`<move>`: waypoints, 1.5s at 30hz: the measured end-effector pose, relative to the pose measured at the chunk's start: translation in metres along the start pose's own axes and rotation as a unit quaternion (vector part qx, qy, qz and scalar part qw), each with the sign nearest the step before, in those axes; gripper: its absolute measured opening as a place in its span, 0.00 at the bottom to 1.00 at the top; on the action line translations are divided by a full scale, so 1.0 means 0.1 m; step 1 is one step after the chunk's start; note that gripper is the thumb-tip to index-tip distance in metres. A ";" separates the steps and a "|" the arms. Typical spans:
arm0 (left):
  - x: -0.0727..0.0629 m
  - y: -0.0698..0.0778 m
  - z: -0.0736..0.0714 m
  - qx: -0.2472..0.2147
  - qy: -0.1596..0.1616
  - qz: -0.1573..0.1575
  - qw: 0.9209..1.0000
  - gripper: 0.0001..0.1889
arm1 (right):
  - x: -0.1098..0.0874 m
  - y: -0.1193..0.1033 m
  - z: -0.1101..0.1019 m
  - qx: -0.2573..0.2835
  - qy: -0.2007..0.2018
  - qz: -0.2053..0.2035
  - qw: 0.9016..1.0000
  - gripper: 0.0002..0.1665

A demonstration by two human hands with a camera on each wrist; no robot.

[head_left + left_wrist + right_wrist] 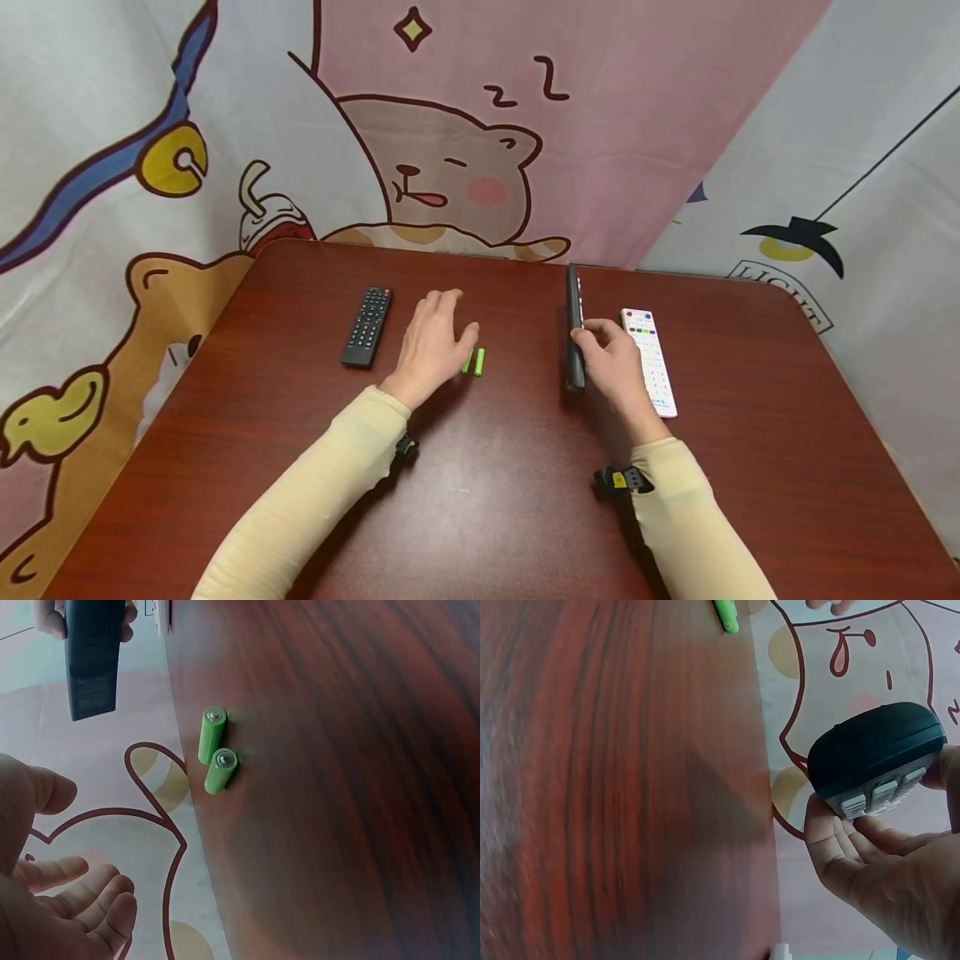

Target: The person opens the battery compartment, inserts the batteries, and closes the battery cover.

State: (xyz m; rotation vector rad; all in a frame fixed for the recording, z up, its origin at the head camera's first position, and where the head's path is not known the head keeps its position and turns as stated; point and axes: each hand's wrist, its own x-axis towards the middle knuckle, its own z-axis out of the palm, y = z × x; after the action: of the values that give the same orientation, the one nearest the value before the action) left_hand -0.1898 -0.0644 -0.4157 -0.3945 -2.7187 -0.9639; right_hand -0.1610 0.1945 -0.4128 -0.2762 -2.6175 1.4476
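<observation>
**Right hand [617,362] holds a long black plastic remote control with pale keys [573,308] over a glossy reddish-brown wood-grain table [480,508]**

The right hand grasps this remote between thumb and fingers, raised off the tabletop and tipped on edge, its keys facing right. The left hand [431,346] is released, its fingers loosely extended around nothing, near two small green cylindrical batteries [213,736]. These lie side by side on the table; in the head view, the left hand partly covers one.

A slim white plastic remote control with coloured buttons [649,362] lies face up, partly hidden by the right hand. Left of the left hand, a rectangular black remote control with a red button [367,327] also lies face up. Both arms wear cream fabric sleeves [322,492]. Behind the table hangs a cartoon-printed cloth [600,125].
</observation>
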 end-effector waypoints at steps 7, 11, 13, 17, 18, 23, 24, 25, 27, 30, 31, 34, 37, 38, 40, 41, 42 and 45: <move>-0.01 0.04 0.04 -0.016 -0.016 0.021 1.000 0.26 | -0.01 -0.01 0.08 0.048 -0.011 0.012 0.999 0.20; -0.02 0.07 0.06 -0.023 -0.028 0.026 0.999 0.26 | -0.02 -0.02 0.11 0.068 -0.020 0.017 0.997 0.21; -0.02 0.09 0.08 -0.027 -0.033 0.029 0.999 0.26 | -0.02 -0.03 0.12 0.091 -0.028 0.023 0.995 0.21; -0.03 0.12 0.10 -0.030 -0.040 0.038 0.998 0.26 | -0.03 -0.05 0.15 0.146 -0.048 0.040 0.987 0.21; -0.03 0.13 0.11 -0.032 -0.042 0.040 0.998 0.26 | -0.03 -0.06 0.16 0.155 -0.053 0.043 0.985 0.21; -0.04 0.18 0.13 -0.045 -0.057 0.044 0.996 0.26 | -0.06 -0.10 0.19 0.210 -0.083 0.061 0.972 0.22; -0.05 0.19 0.14 -0.048 -0.060 0.045 0.996 0.26 | -0.06 -0.11 0.20 0.222 -0.089 0.064 0.969 0.22; -0.04 0.20 0.14 -0.050 -0.063 0.046 0.996 0.26 | -0.07 -0.11 0.21 0.233 -0.095 0.067 0.966 0.22; -0.05 0.22 0.15 -0.051 -0.069 0.050 0.995 0.26 | -0.07 -0.13 0.22 0.246 -0.103 0.071 0.961 0.23; -0.05 0.24 0.17 -0.049 -0.076 0.058 0.994 0.27 | -0.08 -0.14 0.25 0.256 -0.110 0.072 0.958 0.23; -0.05 0.25 0.17 -0.048 -0.077 0.062 0.994 0.27 | -0.08 -0.14 0.25 0.259 -0.113 0.072 0.957 0.23; -0.06 0.28 0.18 -0.055 -0.078 0.073 0.993 0.27 | -0.09 -0.15 0.28 0.271 -0.117 0.073 0.953 0.23; -0.07 0.32 0.19 -0.057 -0.079 0.084 0.992 0.27 | -0.09 -0.15 0.31 0.295 -0.122 0.076 0.945 0.24; -0.08 0.33 0.20 -0.058 -0.081 0.086 0.991 0.28 | -0.09 -0.15 0.32 0.303 -0.123 0.076 0.942 0.24; -0.09 0.35 0.21 -0.057 -0.084 0.092 0.991 0.28 | -0.10 -0.16 0.33 0.319 -0.128 0.075 0.936 0.24; -0.10 0.37 0.22 -0.055 -0.087 0.094 0.990 0.28 | -0.10 -0.16 0.34 0.327 -0.131 0.073 0.933 0.24; -0.11 0.38 0.22 -0.053 -0.089 0.096 0.990 0.29 | -0.10 -0.17 0.34 0.333 -0.133 0.072 0.931 0.24; -0.13 0.41 0.25 -0.050 -0.096 0.100 0.989 0.29 | -0.11 -0.18 0.36 0.344 -0.140 0.068 0.926 0.25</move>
State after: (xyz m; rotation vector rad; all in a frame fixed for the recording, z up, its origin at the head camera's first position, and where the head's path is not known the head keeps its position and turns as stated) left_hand -0.1676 -0.0199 -0.4141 -0.8012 -2.7351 -1.0575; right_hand -0.1594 0.1532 -0.4167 -0.1734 -2.1003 2.4870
